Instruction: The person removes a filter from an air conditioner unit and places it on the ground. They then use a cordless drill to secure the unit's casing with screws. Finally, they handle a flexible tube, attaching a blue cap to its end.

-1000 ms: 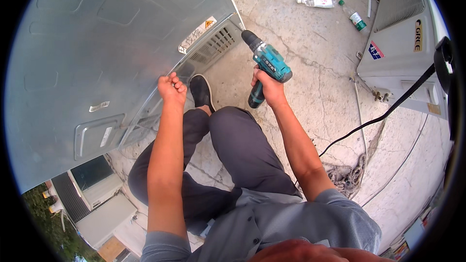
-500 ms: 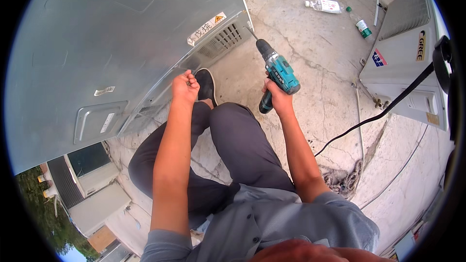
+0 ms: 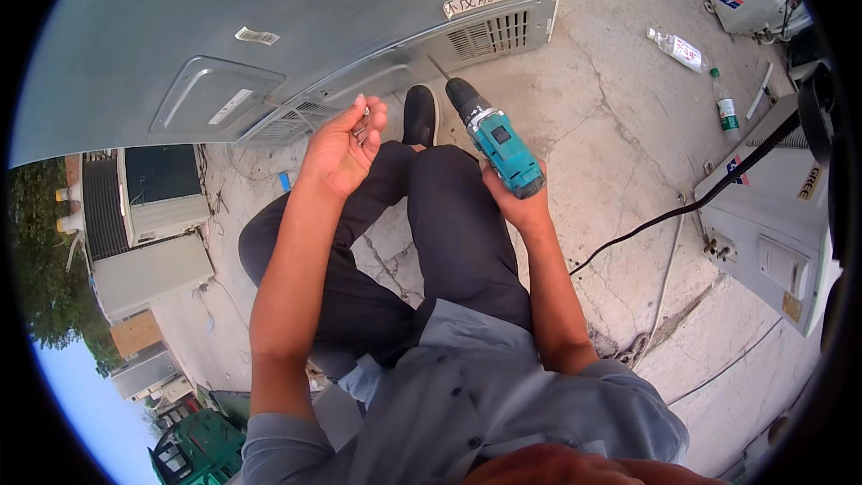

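Note:
My right hand (image 3: 523,207) is wrapped round the grip of a teal and black cordless drill (image 3: 505,151). Its long thin bit (image 3: 439,68) points up and left at the vented base of a large grey metal appliance (image 3: 359,0), apart from it as far as I can see. My left hand (image 3: 343,151) is half turned up to the left of the drill, fingers curled and thumb bent in. Small shiny metal pieces (image 3: 363,117) show between those fingers, too small to name for certain. A slotted vent (image 3: 489,38) and a warning label (image 3: 483,0) mark the appliance's lower panel.
My black shoe (image 3: 419,115) is close to the appliance's base. Two plastic bottles, one clear (image 3: 678,49) and one with a green cap (image 3: 725,106), lie on cracked concrete. White outdoor units (image 3: 772,242) stand at right; a black cable (image 3: 646,224) crosses the ground.
The view has swung, so the appliance sits further right and higher. My left hand has turned more palm-up with its fingers loosened. The drill's bit has moved left, away from the appliance's corner edge.

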### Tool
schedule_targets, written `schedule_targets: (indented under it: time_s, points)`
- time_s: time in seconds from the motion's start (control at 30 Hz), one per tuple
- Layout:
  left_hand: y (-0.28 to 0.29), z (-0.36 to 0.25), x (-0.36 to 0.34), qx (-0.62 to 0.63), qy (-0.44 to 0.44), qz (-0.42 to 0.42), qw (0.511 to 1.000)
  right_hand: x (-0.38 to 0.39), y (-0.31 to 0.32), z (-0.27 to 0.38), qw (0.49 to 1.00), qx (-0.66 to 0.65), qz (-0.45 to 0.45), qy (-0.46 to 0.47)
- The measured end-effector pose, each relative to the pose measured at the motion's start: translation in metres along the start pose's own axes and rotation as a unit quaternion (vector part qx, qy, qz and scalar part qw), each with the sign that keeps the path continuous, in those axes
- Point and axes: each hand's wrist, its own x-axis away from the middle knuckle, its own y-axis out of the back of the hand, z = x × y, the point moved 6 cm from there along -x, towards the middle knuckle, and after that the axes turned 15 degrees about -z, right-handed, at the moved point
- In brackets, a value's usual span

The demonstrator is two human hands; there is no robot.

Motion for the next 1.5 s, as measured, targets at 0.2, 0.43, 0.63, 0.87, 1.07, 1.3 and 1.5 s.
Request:
schedule_targets:
  time_s: [0.2,0.43,0.63,0.87,1.07,1.3,1.5]
  points:
    - [0.015,-0.036,0.033,-0.035,-0.03,0.001,0.999,0.017,-0.032,0.047,0.979,0.1,0.085,0.154]
    - [0.085,-0.037,0.019,0.067,-0.043,-0.064,0.995,0.045,-0.085,0.061,0.967,0.137,0.158,0.149]
    - [0.16,-0.076,0.028,0.032,-0.098,-0.136,0.985,0.067,-0.133,0.087,0.966,0.026,0.257,0.024]
    - [0.227,-0.116,0.024,-0.015,-0.121,-0.172,0.978,0.093,-0.181,0.133,0.919,-0.073,0.374,0.103]
    - [0.258,-0.112,0.012,0.033,-0.104,-0.19,0.976,0.117,-0.225,0.102,0.882,0.12,0.439,0.12]
    - [0.29,-0.097,-0.016,0.024,-0.076,-0.186,0.979,0.138,-0.263,0.079,0.869,0.22,0.409,0.171]
    - [0.303,-0.084,-0.034,0.061,-0.072,-0.187,0.978,0.155,-0.288,0.057,0.837,0.248,0.446,0.197]
